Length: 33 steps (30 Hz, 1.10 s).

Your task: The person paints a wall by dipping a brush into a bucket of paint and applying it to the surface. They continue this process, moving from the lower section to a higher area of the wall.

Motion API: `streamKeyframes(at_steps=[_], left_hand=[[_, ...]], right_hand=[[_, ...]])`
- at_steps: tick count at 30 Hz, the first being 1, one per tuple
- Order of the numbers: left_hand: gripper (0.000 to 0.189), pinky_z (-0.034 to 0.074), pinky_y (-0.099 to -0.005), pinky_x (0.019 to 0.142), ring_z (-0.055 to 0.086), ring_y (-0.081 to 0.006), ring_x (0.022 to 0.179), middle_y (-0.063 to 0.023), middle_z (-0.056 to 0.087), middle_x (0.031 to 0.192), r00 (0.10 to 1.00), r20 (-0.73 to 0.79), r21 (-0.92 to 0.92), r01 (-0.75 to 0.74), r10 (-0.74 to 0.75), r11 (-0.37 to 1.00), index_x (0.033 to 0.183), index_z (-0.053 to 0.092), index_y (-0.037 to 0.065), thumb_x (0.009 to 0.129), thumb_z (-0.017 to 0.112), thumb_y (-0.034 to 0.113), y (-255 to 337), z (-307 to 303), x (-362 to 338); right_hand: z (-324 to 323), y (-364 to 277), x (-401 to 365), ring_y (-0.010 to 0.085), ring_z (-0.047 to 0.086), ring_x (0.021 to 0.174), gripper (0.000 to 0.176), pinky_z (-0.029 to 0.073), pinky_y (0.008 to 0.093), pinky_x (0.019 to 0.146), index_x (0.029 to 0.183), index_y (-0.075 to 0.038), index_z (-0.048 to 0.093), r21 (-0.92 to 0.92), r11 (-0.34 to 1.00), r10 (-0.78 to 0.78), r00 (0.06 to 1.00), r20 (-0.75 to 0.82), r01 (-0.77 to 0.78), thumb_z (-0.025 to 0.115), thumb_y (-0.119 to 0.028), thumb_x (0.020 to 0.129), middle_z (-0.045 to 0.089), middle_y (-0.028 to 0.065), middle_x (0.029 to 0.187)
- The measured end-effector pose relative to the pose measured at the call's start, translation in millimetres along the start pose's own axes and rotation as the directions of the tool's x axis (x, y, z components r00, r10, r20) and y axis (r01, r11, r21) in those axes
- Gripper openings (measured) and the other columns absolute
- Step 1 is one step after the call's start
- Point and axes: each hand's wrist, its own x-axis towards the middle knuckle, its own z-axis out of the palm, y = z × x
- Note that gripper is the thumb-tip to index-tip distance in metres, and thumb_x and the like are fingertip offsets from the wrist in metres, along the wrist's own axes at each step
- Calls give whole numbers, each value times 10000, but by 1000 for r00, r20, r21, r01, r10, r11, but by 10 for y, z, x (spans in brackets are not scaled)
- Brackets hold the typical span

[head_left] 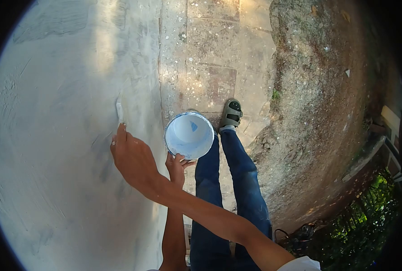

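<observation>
While the left hand cups the white bucket from below, the right hand grips a putty knife, blade flat on wall, long axis pointing fwd past fingertips; bucket just rt of it.

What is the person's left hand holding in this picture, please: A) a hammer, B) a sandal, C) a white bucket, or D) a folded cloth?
C: the left hand grips the white bucket at its near rim, while the right hand crosses over to press a narrow tool against the wall.
</observation>
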Motion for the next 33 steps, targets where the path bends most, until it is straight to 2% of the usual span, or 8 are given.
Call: streamKeyframes(at_steps=[5, 9, 12, 14, 17, 23, 28, 33], left_hand=[[442, 631, -440, 654, 678, -369, 819, -187, 579, 1037, 1000, 5, 13, 2, -2, 1000, 1268, 408, -32, 839, 495, 32, -2, -8, 1], [449, 630, -443, 658, 678, -367, 818, -188, 584, 1047, 1000, 15, 6, 17, -17, 1000, 1273, 411, -30, 835, 493, 23, 58, 20, -49], [460, 631, -443, 651, 680, -368, 821, -187, 584, 1050, 999, 35, 17, -8, 7, 1000, 1285, 405, -30, 836, 488, 22, 59, -4, -30], [467, 631, -442, 647, 681, -369, 823, -189, 584, 1052, 1000, 24, 17, -7, 6, 1000, 1291, 402, -31, 836, 488, 22, 68, -11, -47], [482, 632, -442, 640, 683, -371, 829, -192, 583, 1058, 1000, 15, 20, -6, 6, 1000, 1302, 396, -31, 832, 488, 22, 129, 46, -94], [506, 632, -442, 640, 683, -372, 837, -193, 578, 1085, 1000, 20, 33, -9, 8, 999, 1319, 384, -32, 827, 491, 22, 120, 37, -96], [497, 632, -440, 642, 683, -371, 834, -193, 570, 1089, 999, 42, 43, -32, 30, 999, 1315, 386, -32, 832, 489, 25, 170, 111, -107], [476, 631, -437, 638, 683, -364, 816, -184, 565, 1081, 999, 31, 40, -20, 19, 999, 1315, 396, -30, 850, 474, 29, 169, 118, -111]], right_hand=[[-461, -301, -348, 323, 635, 568, 368, 509, 399, 503, 1163, 209, 478, 5, 999, -55, 998, 12, 54, 536, -58, 917, 606, 213, 682], [-475, -230, -218, 308, 623, 544, 348, 502, 356, 485, 1182, 161, 500, -82, 995, 51, 996, -71, -57, 555, -54, 913, 613, 189, 684], [-333, -372, -188, 297, 620, 538, 343, 505, 342, 484, 1164, 185, 493, 94, 989, 103, 986, 134, -116, 549, -49, 919, 604, 193, 675], [-222, -619, -348, 277, 618, 528, 344, 504, 320, 471, 1139, 211, 491, 61, 996, -66, 997, -25, 68, 556, -48, 921, 592, 201, 659], [-439, -895, -595, 208, 608, 510, 346, 496, 290, 454, 1126, 215, 503, 39, 988, -148, 989, 15, 147, 578, -46, 911, 591, 161, 646], [-703, -752, -495, 189, 586, 497, 338, 485, 279, 442, 1122, 208, 516, -107, 990, -97, 994, -54, 90, 592, -35, 900, 590, 126, 648], [-382, -886, -523, 187, 600, 514, 349, 483, 267, 427, 1097, 229, 517, -22, 980, -200, 980, 1, 200, 597, -51, 906, 596, 144, 648], [-1002, -790, -821, 223, 641, 562, 380, 502, 300, 478, 1195, 174, 513, 214, 968, -138, 990, 20, 131, 604, -59, 908, 636, 197, 700]])
